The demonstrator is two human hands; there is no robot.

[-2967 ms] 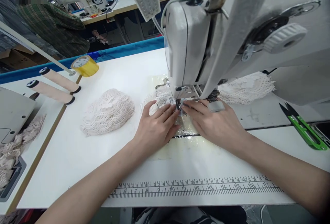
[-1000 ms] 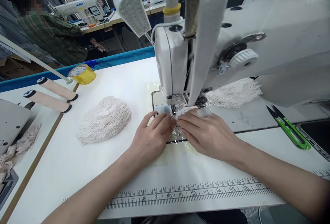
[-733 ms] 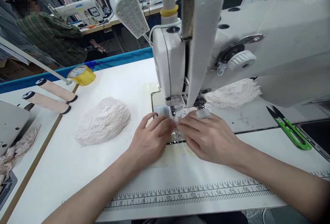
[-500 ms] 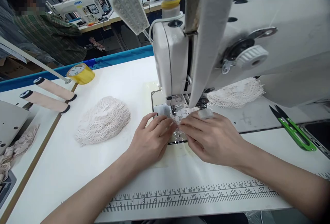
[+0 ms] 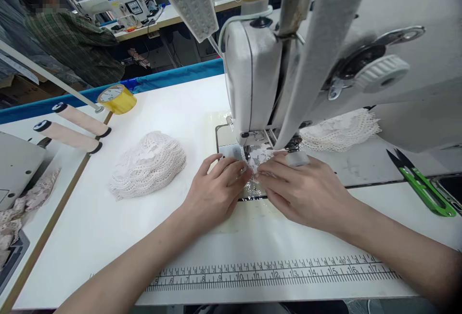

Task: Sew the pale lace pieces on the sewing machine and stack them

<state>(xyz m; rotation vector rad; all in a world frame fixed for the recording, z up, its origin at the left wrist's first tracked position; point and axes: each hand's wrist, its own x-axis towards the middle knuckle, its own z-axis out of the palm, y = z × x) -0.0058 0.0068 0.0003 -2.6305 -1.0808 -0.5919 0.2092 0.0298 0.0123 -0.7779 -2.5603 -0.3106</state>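
Both hands are at the needle area of a white sewing machine. My left hand has its thumb and fingers pinched on the near left edge of a piece of white lace. My right hand pinches the same lace from the right, its fingertips close to the left ones. The lace lies under the presser foot, on the metal needle plate. Part of it is hidden beneath my right fingers. More white lace lies bunched behind, under the machine arm.
A heap of white lace lies on the left of the table. Beyond it are thread cones and yellow tape. Green thread snips lie at the right. A printed ruler runs along the front edge. A person sits at the back left.
The view has shifted slightly, so the machine appears larger and most things sit further right. Both hands keep their pinch on the lace at the presser foot, with only slight finger movement.
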